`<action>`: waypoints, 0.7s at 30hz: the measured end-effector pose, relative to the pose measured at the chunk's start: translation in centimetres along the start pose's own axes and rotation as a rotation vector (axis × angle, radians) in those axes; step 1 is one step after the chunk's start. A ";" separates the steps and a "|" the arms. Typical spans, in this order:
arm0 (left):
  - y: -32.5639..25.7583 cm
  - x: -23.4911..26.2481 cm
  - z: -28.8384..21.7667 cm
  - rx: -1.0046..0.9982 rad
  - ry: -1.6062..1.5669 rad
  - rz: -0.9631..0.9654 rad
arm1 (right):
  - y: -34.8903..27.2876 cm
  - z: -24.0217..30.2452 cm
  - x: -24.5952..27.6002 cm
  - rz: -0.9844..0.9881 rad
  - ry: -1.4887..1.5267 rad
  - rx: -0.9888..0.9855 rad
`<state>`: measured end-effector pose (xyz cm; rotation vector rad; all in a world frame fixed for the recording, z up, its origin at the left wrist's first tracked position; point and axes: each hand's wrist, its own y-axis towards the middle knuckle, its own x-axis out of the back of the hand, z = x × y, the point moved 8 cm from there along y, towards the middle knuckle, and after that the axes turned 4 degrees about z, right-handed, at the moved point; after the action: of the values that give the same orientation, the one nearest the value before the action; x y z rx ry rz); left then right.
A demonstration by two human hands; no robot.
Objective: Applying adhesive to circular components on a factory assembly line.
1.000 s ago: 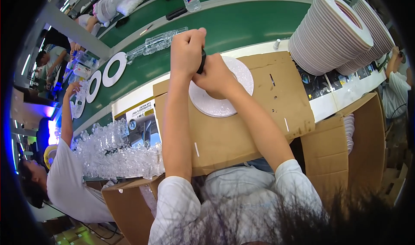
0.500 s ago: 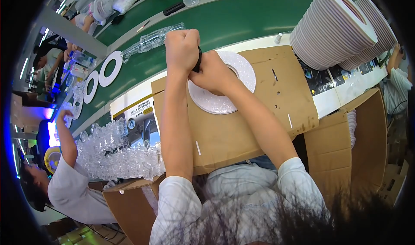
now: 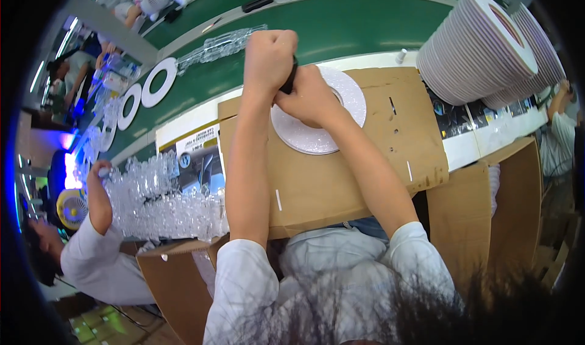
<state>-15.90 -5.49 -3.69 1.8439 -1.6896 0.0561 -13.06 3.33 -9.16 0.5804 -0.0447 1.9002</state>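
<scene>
Both of my hands are together over the left part of a white speckled ring-shaped disc, which lies on a flat piece of brown cardboard. My left hand is closed in a fist at the upper left, gripping a small black object, of which only a part shows. Against that object presses my right hand, curled shut, with its fingertips hidden. The far end of a row of clear plastic pieces passes behind my left fist on the green surface.
Tall stacks of white rings stand at the right. Clear plastic parts are heaped at the left, beside a co-worker's arm. Loose white rings lie on the green table. Open cartons flank me.
The view has shifted slightly. My fists stay together, a little farther right in the picture, and more of the black object shows. The co-worker's hand at the left has drawn back toward the clear parts.
</scene>
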 end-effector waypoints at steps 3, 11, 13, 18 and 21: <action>-0.6 0.1 -1.0 0.032 -0.116 -0.011 | -0.9 2.0 0.8 -0.036 0.082 0.123; -2.5 0.9 -0.3 0.076 -0.078 -0.143 | -1.0 -0.4 -1.7 0.177 -0.070 0.066; -2.7 1.3 -0.4 0.061 -0.068 -0.154 | -1.1 0.0 -1.5 0.152 -0.106 0.080; -2.9 1.1 0.2 0.086 -0.126 -0.157 | -1.4 0.0 -1.5 0.158 -0.132 0.056; -2.9 0.9 0.3 0.092 -0.130 -0.151 | -1.3 0.0 -1.3 0.144 -0.161 0.080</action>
<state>-13.22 -6.44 -4.75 2.0786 -1.6521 -0.0500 -11.56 2.75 -10.03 0.8021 -0.1178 1.9972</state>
